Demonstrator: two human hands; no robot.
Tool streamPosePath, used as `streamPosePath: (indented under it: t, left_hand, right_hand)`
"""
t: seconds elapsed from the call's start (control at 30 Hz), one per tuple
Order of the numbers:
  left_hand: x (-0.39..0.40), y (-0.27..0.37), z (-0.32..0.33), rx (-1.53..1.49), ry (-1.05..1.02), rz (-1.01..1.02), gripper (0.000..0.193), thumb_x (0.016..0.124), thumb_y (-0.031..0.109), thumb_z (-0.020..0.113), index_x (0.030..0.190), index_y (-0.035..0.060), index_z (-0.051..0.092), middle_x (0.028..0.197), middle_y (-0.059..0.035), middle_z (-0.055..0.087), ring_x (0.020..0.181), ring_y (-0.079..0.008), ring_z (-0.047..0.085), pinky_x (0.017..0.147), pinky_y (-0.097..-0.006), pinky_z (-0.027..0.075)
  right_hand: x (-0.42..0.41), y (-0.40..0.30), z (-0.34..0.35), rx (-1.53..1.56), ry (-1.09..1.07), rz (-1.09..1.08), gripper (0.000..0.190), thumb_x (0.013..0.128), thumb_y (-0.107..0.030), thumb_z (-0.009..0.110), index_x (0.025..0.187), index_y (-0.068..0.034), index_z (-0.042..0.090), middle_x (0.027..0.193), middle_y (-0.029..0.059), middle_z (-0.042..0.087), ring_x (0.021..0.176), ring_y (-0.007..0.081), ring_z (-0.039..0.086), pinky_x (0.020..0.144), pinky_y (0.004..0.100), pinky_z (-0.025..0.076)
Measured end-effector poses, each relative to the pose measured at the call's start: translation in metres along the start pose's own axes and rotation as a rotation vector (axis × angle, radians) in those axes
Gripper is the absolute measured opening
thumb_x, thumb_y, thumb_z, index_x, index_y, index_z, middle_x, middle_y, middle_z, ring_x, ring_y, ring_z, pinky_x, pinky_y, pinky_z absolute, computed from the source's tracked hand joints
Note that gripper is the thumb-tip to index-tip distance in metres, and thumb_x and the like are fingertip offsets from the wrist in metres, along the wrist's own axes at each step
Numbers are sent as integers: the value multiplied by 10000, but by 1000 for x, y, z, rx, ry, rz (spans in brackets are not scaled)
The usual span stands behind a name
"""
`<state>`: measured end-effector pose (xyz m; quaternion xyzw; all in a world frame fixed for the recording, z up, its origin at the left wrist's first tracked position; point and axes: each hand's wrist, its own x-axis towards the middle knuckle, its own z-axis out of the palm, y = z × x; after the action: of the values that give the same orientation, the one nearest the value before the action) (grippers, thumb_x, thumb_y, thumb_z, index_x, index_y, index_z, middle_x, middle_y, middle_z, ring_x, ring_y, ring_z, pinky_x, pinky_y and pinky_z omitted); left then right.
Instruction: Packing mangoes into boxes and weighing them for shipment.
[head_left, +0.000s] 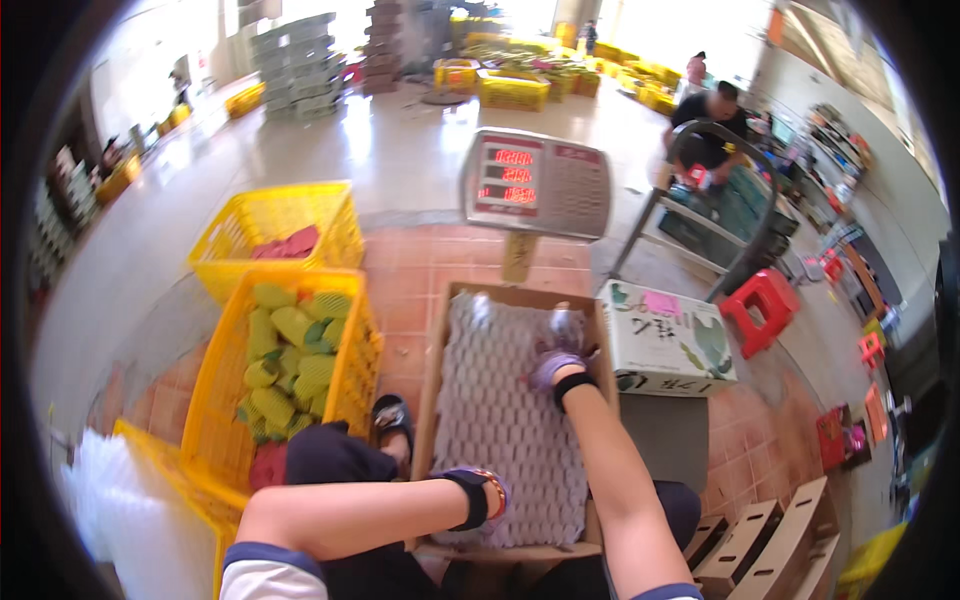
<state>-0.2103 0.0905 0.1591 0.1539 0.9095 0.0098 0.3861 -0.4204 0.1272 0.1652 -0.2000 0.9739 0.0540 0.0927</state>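
An open cardboard box (429, 409) stands before me, lined or covered with grey-white foam netting (510, 420). My right hand (559, 367), in a purple glove with a black wristband, is on the netting near the box's upper right side; its fingers are blurred. At the lower left of the netting is my left hand (499, 502), gloved and mostly hidden beyond its black wristband and a bracelet. Beyond the box stands a scale display (536, 184) with lit red digits. To the left, a yellow crate (202, 390) holds several green fruits (292, 326) in yellow net sleeves.
Behind the fruit crate is another yellow crate (274, 199) with red material inside. A printed carton (667, 337) and a red plastic stool (761, 311) stand right. Flat cardboard pieces (772, 532) lie lower right, white packing material (142, 510) lower left. A person (712, 124) bends behind a trolley.
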Motion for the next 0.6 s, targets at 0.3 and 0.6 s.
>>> streamPosePath:
  t: [0.3, 0.6]
  left_hand:
    - [-273, -70, 51, -593, 1474, -594, 316, 783, 293, 578, 995, 60, 549, 853, -143, 614, 707, -334, 598, 606, -399, 487]
    - [-217, 16, 334, -956, 384, -1247, 794, 630, 504, 682, 1238, 67, 420, 1234, -174, 445, 1128, -338, 457, 904, -404, 425]
  right_hand:
    - [-145, 36, -71, 162, 183, -955, 603, 750, -309, 655, 1196, 33, 438, 1128, 250, 510, 1048, 400, 493, 914, 464, 383]
    - [-290, 26, -20, 213, -36, -829, 186, 655, -27, 586, 839, -51, 607, 666, 170, 604, 635, 352, 596, 562, 411, 471]
